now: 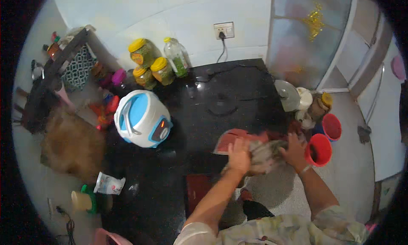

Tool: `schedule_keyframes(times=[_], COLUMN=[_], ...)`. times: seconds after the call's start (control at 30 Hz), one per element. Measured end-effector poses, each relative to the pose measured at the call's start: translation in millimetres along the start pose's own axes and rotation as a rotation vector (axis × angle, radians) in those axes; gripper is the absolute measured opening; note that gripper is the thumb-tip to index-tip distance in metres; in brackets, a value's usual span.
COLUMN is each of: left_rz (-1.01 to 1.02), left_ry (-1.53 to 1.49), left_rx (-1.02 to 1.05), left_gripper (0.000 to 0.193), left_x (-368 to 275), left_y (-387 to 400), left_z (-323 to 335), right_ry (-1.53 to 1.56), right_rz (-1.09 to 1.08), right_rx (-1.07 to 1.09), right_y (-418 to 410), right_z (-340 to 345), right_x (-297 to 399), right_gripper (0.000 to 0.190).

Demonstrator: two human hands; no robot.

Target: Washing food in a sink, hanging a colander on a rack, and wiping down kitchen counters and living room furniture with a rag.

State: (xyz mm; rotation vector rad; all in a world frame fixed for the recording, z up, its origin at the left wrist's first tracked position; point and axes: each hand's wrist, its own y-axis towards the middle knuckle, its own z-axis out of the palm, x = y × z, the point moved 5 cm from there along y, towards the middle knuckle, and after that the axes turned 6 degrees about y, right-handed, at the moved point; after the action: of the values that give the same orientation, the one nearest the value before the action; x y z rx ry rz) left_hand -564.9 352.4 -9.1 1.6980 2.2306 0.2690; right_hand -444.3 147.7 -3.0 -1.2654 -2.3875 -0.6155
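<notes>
My left hand (239, 155) lies with its fingers spread on a red piece of cloth or bag (227, 142) near the front edge of the black countertop (204, 117). A crumpled greyish-beige cloth (265, 154) lies between my hands, over the edge. My right hand (295, 151) touches the cloth's right side, beside dark red material (295, 127). The hands and cloth are blurred, so I cannot tell how firmly either hand holds it. A white and blue rice cooker (143, 119) with a lit orange light stands to the left.
Yellow-lidded jars (162, 71) and a plastic bottle (176, 57) stand by the wall. A black cord runs from the wall socket (224, 30). Red cups (318, 150), a glass lid (287, 95) and a jar (319, 107) are at the right. A white packet (110, 183) lies at the lower left.
</notes>
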Motion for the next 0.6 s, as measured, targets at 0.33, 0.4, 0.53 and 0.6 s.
schedule_keyframes(times=[0.33,0.4,0.53,0.6], left_rz=[-0.393,-0.505,-0.534,-0.536], left_ry=[-0.655,-0.926,-1.134,-0.912], left_rx=[0.323,0.323,0.164,0.734], left_gripper=[0.039,0.057,0.062,0.049], left_x=[5,10,24,21], left_y=[-87,-132,-256,-296], left_z=[-70,-89,-107,-141], right_ry=[-0.007,0.125,0.309,0.675], right_rz=[0.04,-0.274,-0.378,-0.316], right_rx=[0.42,0.151,0.027,-0.011], right_y=[-29,-34,-38,-48], right_z=[-62,-80,-121,-137], right_x=[-19,-13,107,157], right_gripper=[0.052,0.035,0.023,0.021])
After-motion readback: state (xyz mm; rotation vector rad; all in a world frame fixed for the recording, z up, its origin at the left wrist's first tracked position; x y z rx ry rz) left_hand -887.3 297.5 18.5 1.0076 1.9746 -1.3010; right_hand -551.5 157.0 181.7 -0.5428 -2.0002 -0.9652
